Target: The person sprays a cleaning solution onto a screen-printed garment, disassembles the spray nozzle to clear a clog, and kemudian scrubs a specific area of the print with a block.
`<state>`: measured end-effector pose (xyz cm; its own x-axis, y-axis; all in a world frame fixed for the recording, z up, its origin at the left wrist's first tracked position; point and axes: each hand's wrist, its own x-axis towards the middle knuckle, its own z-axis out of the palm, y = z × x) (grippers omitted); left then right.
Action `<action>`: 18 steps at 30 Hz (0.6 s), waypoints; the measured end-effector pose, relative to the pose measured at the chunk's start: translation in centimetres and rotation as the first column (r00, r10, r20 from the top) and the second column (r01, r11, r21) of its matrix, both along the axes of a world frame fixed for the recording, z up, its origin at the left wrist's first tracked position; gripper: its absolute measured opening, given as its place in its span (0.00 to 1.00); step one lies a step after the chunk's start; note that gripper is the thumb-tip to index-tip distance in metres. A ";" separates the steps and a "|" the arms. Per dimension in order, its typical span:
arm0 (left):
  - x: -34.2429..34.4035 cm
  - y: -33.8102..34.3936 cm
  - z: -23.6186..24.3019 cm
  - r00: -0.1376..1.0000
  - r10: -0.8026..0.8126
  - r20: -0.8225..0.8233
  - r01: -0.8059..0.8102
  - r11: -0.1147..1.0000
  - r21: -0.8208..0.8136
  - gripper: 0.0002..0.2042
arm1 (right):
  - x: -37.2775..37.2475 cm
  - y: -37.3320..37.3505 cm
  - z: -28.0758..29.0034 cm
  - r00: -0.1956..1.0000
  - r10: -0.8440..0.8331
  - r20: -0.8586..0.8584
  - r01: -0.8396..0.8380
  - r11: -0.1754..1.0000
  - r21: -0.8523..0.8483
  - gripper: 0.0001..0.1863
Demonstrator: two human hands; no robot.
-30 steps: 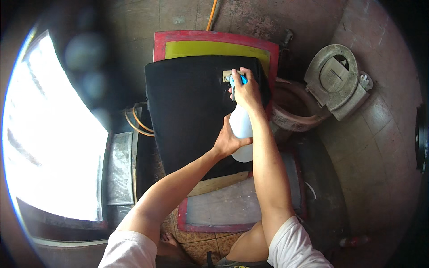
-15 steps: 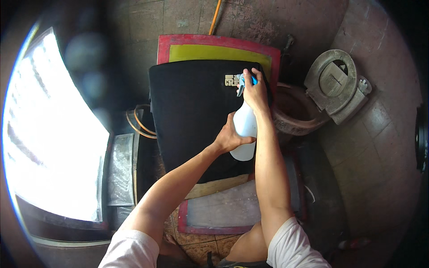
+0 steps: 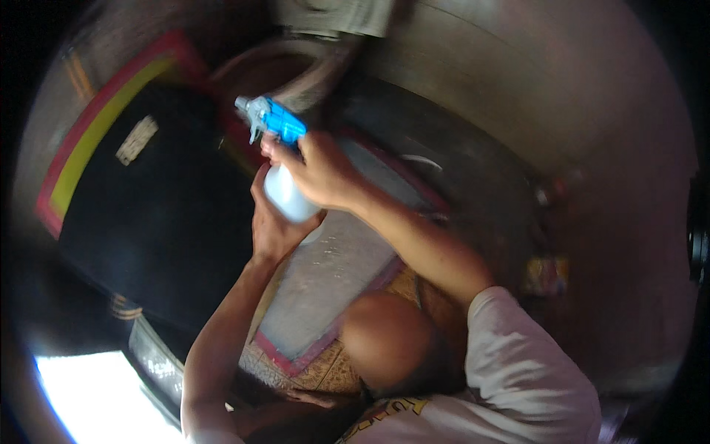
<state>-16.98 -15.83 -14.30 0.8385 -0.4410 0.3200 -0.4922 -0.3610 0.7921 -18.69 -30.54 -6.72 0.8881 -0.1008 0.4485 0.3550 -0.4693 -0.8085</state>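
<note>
My left hand is wrapped round the lower body of a translucent white spray bottle. My right hand grips its neck, just under the blue-and-grey trigger head. The bottle tilts with its nozzle toward the upper left. To its left is a black fabric over a board, bearing a small cream printed patch, with a red-and-yellow frame behind it. Under the bottle and my arms lies a grey panel with a red-pink border.
A grimy toilet bowl and seat pieces are beyond the bottle. Dark panels lean along the right, near a wall and blurred small items on the floor. A bright white surface is at lower left.
My view has swung rightward, so the black fabric now sits at left. Both hands have moved the bottle off the fabric toward its right, still gripping it, with the trigger head now higher in relief.
</note>
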 end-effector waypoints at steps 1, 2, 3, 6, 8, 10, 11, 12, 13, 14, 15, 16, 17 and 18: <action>-1.0 -1.5 -1.3 0.982 -0.189 0.031 0.188 0.982 0.025 0.64 | -3.3 -2.0 -1.5 0.997 -0.067 0.027 0.066 0.997 0.029 0.21; -1.8 -2.4 -1.9 0.937 -0.347 0.047 0.347 0.938 0.010 0.66 | -7.4 -2.9 -1.4 0.990 -0.141 0.027 0.138 0.985 0.105 0.19; -2.3 -2.9 -2.2 0.875 -0.479 0.071 0.480 0.877 0.005 0.67 | -10.1 -4.0 -3.5 0.969 -0.233 0.077 0.222 0.967 0.128 0.18; -3.2 -4.7 -4.1 0.820 -0.572 0.003 0.567 0.813 0.131 0.63 | -19.7 -7.6 -10.0 0.858 -0.514 -0.016 0.511 0.849 0.131 0.20; -2.7 -5.2 -6.1 0.799 -0.593 -0.099 0.594 0.804 -0.025 0.54 | -25.6 -9.4 -11.9 0.697 -0.684 -0.215 0.709 0.703 0.062 0.24; -0.9 -5.1 -6.0 0.824 -0.558 -0.095 0.565 0.823 0.066 0.48 | -29.9 -12.4 -14.7 0.419 -0.746 -0.518 0.841 0.534 -0.089 0.23; -0.1 -4.8 -6.3 0.824 -0.545 -0.154 0.554 0.832 0.024 0.45 | -31.7 -13.9 -16.0 0.269 -0.737 -0.620 0.868 0.465 -0.177 0.22; 0.5 -4.5 -6.4 0.823 -0.526 -0.212 0.536 0.844 -0.014 0.43 | -33.1 -15.0 -16.5 0.155 -0.743 -0.651 0.877 0.406 -0.255 0.18; 1.2 -4.7 -6.2 0.821 -0.508 -0.259 0.512 0.857 -0.056 0.41 | -34.4 -16.0 -17.2 0.111 -0.763 -0.636 0.912 0.333 -0.241 0.18; 1.8 -4.8 -5.9 0.823 -0.505 -0.262 0.514 0.857 -0.035 0.39 | -35.7 -17.0 -18.1 0.067 -0.780 -0.622 0.939 0.260 -0.224 0.18; 2.0 -5.1 -5.4 0.825 -0.499 -0.263 0.514 0.858 -0.015 0.38 | -36.8 -18.0 -19.4 0.048 -0.820 -0.571 0.960 0.195 -0.199 0.19; 2.2 -5.4 -5.3 0.829 -0.493 -0.265 0.512 0.859 0.004 0.36 | -38.0 -18.9 -20.7 0.025 -0.856 -0.517 0.977 0.132 -0.170 0.20; 2.3 -6.1 -5.6 0.835 -0.486 -0.258 0.509 0.861 0.026 0.35 | -39.4 -20.0 -22.5 0.017 -0.908 -0.419 0.989 0.078 -0.129 0.22; 2.8 -6.3 -5.6 0.848 -0.469 -0.246 0.495 0.867 0.055 0.34 | -39.4 -20.3 -22.6 0.039 -0.931 -0.364 0.994 0.073 -0.082 0.23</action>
<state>-14.21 -22.10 -19.90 0.5528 -0.8295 0.0793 -0.4482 -0.2158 0.8675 -58.13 -50.85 -29.31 -0.0196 -0.9946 0.1015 -0.5359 -0.0752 -0.8410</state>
